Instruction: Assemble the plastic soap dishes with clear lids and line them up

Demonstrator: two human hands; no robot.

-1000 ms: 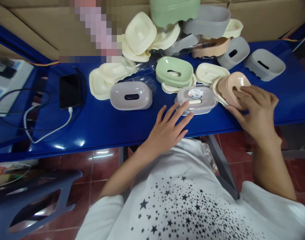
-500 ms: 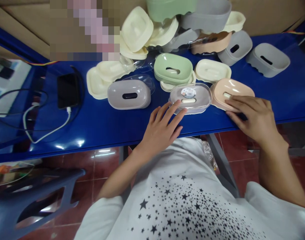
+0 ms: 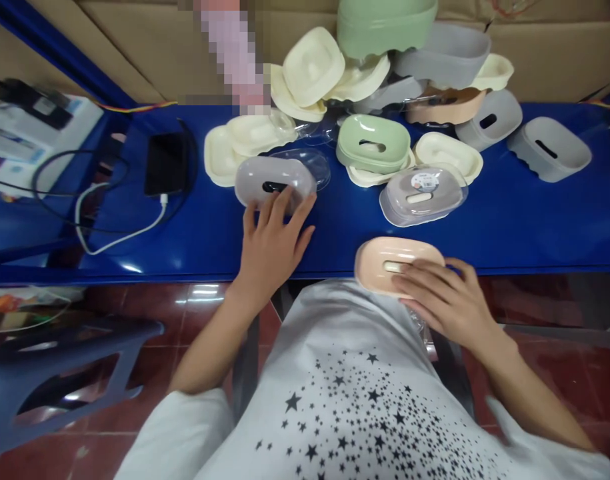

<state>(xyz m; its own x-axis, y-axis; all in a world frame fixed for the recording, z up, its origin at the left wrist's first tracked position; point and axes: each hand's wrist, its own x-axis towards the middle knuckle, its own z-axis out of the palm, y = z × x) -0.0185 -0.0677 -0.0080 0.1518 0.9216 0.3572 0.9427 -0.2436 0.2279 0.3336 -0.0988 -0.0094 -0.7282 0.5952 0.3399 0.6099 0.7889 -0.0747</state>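
Observation:
My left hand [image 3: 272, 237] lies on the blue table [image 3: 509, 220] with fingers spread, the fingertips touching the near side of an upturned grey soap box [image 3: 269, 175]. At the table's front edge, my right hand [image 3: 447, 300] grips a pink soap dish [image 3: 379, 257], fingers laid over its top and right end. The dish hangs partly past the edge, above my white star-print shirt. A grey box under a clear lid with a round label [image 3: 422, 193] sits between and beyond the two hands.
Green [image 3: 373, 141], cream [image 3: 449, 155] and grey [image 3: 549, 148] soap dishes lie scattered and heaped at the back against cardboard boxes. A black phone [image 3: 165, 163] on a white cable lies at the left. A blue plastic chair [image 3: 59, 383] stands lower left on the red tile floor.
My right hand has pulled the pink dish from beside the lidded box to the table's front edge. My left hand left the lidded box and moved left onto the grey box.

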